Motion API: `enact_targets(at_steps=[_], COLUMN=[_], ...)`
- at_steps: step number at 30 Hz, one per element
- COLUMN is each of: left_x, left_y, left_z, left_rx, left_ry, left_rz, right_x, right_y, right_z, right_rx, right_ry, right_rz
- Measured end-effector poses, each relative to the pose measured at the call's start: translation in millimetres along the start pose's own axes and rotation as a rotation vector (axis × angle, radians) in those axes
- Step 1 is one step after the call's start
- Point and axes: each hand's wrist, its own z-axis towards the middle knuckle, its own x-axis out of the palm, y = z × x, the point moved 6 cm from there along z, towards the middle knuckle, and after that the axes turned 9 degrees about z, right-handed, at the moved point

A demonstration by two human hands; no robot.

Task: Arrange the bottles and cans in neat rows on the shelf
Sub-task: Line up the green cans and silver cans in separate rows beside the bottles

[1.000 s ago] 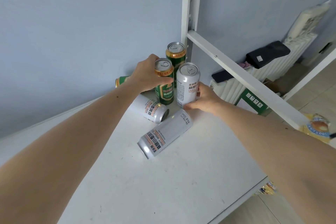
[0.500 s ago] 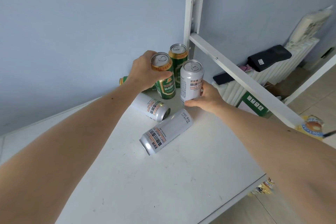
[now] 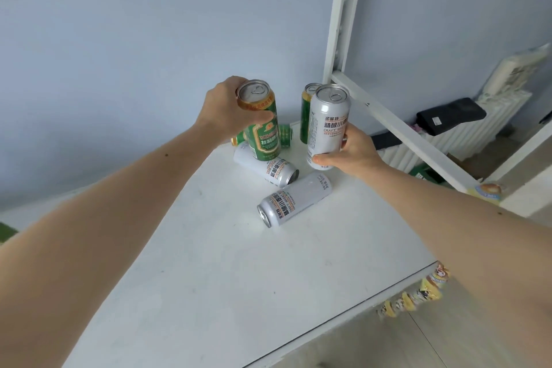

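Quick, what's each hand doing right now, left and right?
Left hand: grips the green can near its top.
Right hand: grips the white can near its bottom.

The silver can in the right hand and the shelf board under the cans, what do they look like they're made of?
The silver can, gripped low by the right hand, looks like thin aluminium: a matte printed wall and a bare, shinier top with a pull tab. The shelf board looks painted or laminated white, smooth, with a soft glare and small scuffs; whether metal or wood lies beneath cannot be told.
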Motion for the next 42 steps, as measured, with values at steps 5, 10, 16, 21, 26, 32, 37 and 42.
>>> enact_targets(at_steps=[5,10,16,21,26,32,37,42], left_x=[-51,-96,-133,-158,-175,-195,-223,-272], left_y=[15,44,85,113,142,175,208,247], left_z=[-45,-102,-182,-247,-309,-386,-447,-504], left_rx=[-0.008,-0.038,-0.119,-0.188,-0.289,-0.413,-0.493,-0.564], left_ry=[-0.030,-0.020,0.023,-0.018,-0.065,-0.126,-0.182,-0.234], left_rz=[0.037,0.103,0.100,0.112,0.117,0.077,0.057,0.080], right_x=[20,57,114,161,206,261,308,364], right_y=[35,59,74,89,109,119,133,161], right_z=[-43,-99,-161,-193,-225,-273,-313,-355], right_rx=[-0.034,-0.034,-0.026,-0.068,-0.121,-0.172,-0.205,-0.232], right_ry=[0.021,0.059,0.163,0.285,0.406,0.547,0.681,0.784], right_rz=[0.020,0.018,0.062,0.013,-0.017,-0.023,-0.050,-0.069])
